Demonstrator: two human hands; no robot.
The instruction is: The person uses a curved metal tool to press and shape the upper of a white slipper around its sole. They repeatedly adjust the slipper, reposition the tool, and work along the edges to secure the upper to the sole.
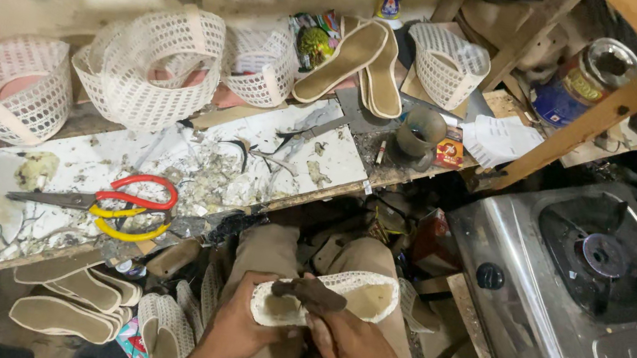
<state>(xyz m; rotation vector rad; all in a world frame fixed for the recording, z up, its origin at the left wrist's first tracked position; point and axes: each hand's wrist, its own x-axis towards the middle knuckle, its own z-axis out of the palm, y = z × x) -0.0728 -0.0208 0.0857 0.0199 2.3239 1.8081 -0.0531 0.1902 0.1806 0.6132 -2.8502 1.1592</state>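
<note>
I hold a cream mesh shoe upper with its sole (352,292) over my lap. My left hand (239,330) grips its near end from below. My right hand (348,349) presses a small dark brown tool or brush (311,292) against the shoe's top. Both hands are closed around what they hold. On the white worktop (171,166) in front of me lie red-handled scissors (130,192) and a yellow-handled pair (129,229) just below them.
Several white mesh uppers (151,68) stand along the bench back, with tan insoles (360,60) and a dark cup (418,131). A steel gas stove (591,309) sits at right. More soles (68,306) lie on the floor at left. A glue tin (577,82) stands far right.
</note>
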